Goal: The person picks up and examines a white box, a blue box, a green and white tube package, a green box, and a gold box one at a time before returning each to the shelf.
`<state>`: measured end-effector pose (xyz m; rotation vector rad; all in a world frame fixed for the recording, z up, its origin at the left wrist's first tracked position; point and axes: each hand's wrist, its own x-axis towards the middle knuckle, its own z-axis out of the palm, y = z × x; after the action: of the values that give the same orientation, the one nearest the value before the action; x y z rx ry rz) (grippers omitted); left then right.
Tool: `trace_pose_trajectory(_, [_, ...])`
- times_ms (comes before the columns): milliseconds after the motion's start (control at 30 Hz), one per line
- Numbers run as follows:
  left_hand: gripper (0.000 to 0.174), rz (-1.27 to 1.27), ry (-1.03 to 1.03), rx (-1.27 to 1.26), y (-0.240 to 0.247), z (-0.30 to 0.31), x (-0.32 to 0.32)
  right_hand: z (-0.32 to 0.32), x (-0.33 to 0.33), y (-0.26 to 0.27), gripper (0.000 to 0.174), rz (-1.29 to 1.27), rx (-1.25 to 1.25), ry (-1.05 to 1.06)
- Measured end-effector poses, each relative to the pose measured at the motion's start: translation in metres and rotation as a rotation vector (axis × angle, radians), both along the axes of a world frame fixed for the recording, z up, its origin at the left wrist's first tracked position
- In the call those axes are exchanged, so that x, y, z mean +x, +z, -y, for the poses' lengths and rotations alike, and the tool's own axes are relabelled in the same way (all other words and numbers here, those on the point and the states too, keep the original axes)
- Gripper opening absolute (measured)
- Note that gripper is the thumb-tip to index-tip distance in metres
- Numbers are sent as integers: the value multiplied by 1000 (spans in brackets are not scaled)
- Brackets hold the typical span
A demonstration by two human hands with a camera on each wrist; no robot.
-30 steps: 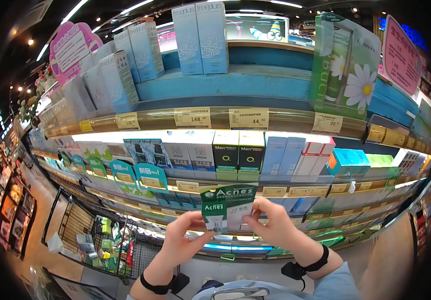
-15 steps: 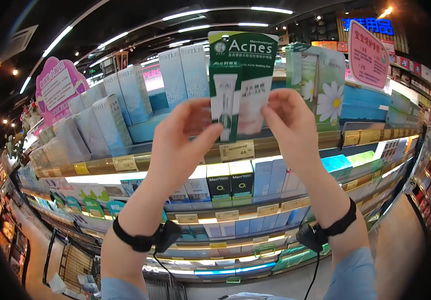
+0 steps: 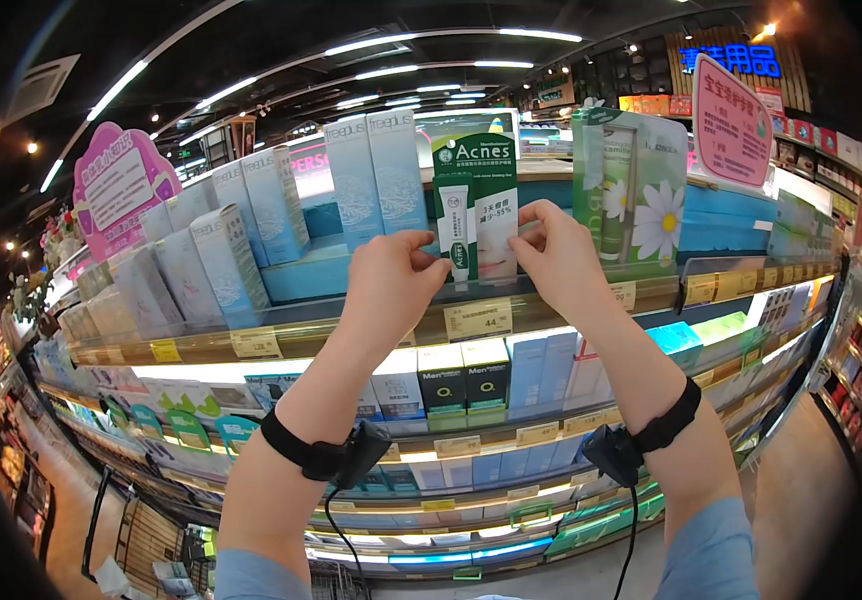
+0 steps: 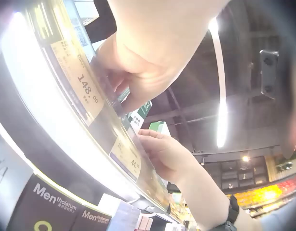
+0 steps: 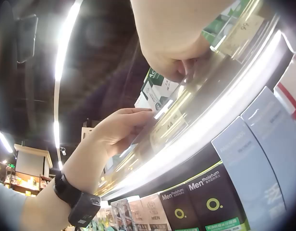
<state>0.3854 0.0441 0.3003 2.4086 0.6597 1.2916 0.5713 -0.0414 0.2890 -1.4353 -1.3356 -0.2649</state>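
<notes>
A green and white Acnes package [image 3: 497, 205] with a tube pictured on its front stands upright between both hands at the top shelf, just above the 44 price tag [image 3: 479, 318]. My left hand [image 3: 391, 283] pinches its lower left edge with thumb and fingers. At the lower right edge, the thumb and fingers of my right hand [image 3: 563, 258] grip it. In the right wrist view the package [image 5: 160, 90] shows behind the clear shelf lip, and its lower part is partly hidden there.
Tall pale blue freeplus boxes [image 3: 391, 170] stand left of the package. A green box with daisies [image 3: 658, 205] is to its right. The clear lip [image 3: 351, 308] runs along the shelf front. Below are Mentholatum Men boxes [image 3: 486, 380]; a cart [image 3: 136, 540] stands at lower left.
Both hands have lifted the Acnes package from in front of the lower shelves to the top shelf, then moved it forward and slightly down over the shelf. The head view has tilted up.
</notes>
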Motion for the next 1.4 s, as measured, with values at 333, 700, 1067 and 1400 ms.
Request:
trace_pose_trajectory(333, [27, 37, 67, 30, -3, 2, -2, -1, -6, 2, 22, 3, -83, -53])
trace_pose_trajectory(700, [27, 52, 52, -20, -2, 5, -3, -2, -3, 2, 22, -1, -78, -25])
trace_pose_trajectory(1067, [29, 56, 48, -30, -2, 7, -3, 2, -7, 4, 24, 19, -122, -42])
trace_pose_trajectory(1400, [31, 101, 88, -47, -1, 13, -3, 10, -5, -2, 32, 77, -61, 1])
